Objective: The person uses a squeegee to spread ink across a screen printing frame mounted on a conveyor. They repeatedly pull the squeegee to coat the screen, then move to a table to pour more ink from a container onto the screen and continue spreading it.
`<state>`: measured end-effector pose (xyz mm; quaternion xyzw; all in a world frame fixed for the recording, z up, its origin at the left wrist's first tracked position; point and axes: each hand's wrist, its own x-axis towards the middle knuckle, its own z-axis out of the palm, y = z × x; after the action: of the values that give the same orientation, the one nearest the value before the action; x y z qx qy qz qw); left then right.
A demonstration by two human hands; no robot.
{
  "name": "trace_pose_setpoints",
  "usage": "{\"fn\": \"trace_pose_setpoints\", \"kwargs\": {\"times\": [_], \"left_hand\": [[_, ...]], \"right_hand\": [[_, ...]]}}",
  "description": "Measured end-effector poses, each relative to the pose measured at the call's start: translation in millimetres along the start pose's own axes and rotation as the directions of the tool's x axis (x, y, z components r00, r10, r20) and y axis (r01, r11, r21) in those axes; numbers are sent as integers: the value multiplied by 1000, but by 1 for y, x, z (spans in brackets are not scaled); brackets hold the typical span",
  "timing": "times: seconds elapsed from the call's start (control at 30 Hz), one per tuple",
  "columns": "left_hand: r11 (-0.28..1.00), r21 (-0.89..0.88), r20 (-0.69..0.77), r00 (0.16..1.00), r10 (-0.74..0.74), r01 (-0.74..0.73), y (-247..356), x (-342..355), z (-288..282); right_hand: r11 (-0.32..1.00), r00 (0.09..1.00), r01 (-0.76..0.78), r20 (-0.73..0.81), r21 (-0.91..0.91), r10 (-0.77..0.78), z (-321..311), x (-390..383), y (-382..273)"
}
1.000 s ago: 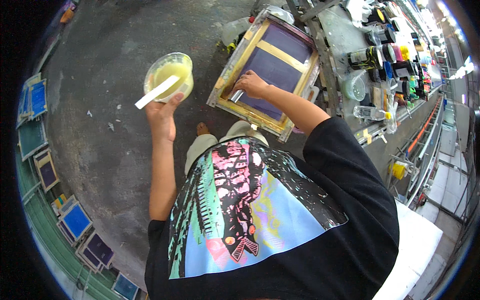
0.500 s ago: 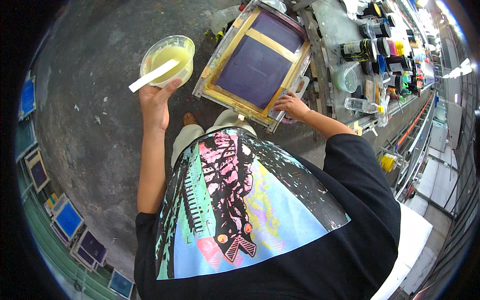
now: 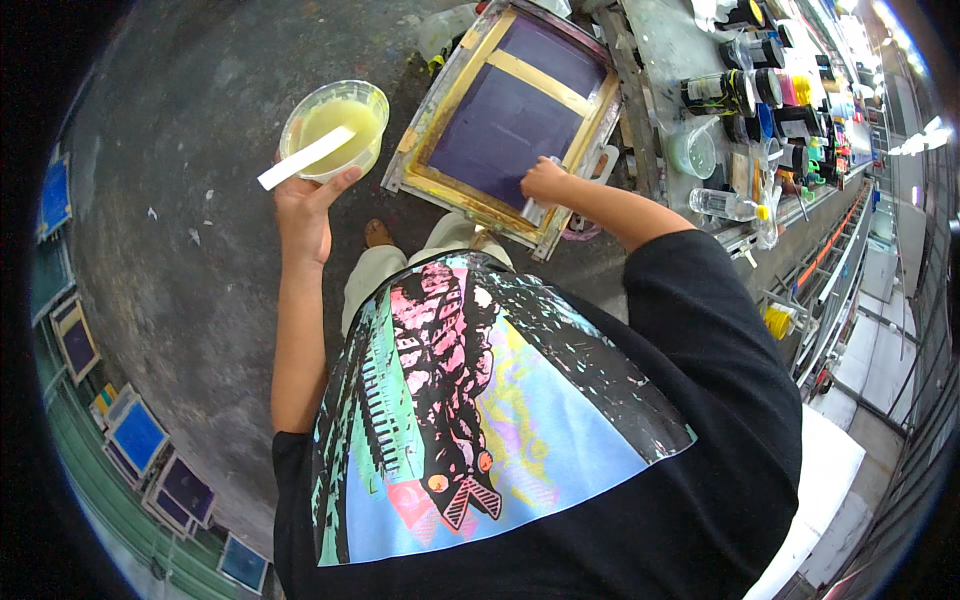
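My left hand (image 3: pixel 308 210) is closed around the underside of a clear plastic tub (image 3: pixel 377 150) with pale yellow-green liquid in it. A flat white stick (image 3: pixel 305 160) leans over the tub's rim, its tip at the liquid. To the right stands a screen-printing screen (image 3: pixel 490 135) with dark purple mesh, a worn frame and tan tape along the edges and across the upper part. Over its lower right part, my right hand (image 3: pixel 545 183) is closed on a small flat translucent piece (image 3: pixel 532 208), whose exact kind is unclear. The piece is close to the mesh; contact cannot be told.
On the right, a long workbench (image 3: pixel 650 60) bears ink jars (image 3: pixel 720 92), a clear cup (image 3: pixel 693 152) and a plastic bottle (image 3: pixel 722 205). A yellow roll (image 3: pixel 778 322) sits below its edge. More screens (image 3: pixel 140 438) lean at the far left beyond the concrete floor (image 3: pixel 190 300).
My right hand has moved left and slightly up, from the screen's lower right frame edge to over the mesh, with the flat piece. My left hand and the tub have barely moved.
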<state>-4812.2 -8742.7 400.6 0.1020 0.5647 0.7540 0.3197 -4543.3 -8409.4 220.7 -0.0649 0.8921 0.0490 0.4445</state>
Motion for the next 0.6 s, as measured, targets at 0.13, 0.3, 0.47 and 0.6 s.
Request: {"fn": "trace_pose_setpoints", "kwargs": {"times": [0.13, 0.3, 0.47, 0.6], "left_hand": [[997, 60, -10, 999, -38, 39, -8, -12, -7], [987, 123, 39, 993, -108, 102, -36, -21, -15], [933, 351, 195, 968, -157, 81, -90, -13, -4], [922, 326, 377, 866, -328, 207, -136, 5, 35]], "right_hand": [[1000, 977, 21, 211, 19, -24, -16, 55, -1], [989, 848, 73, 513, 130, -130, -18, 95, 19], [933, 819, 206, 469, 296, -330, -111, 48, 68], [839, 962, -127, 273, 529, -26, -179, -52, 113]]}}
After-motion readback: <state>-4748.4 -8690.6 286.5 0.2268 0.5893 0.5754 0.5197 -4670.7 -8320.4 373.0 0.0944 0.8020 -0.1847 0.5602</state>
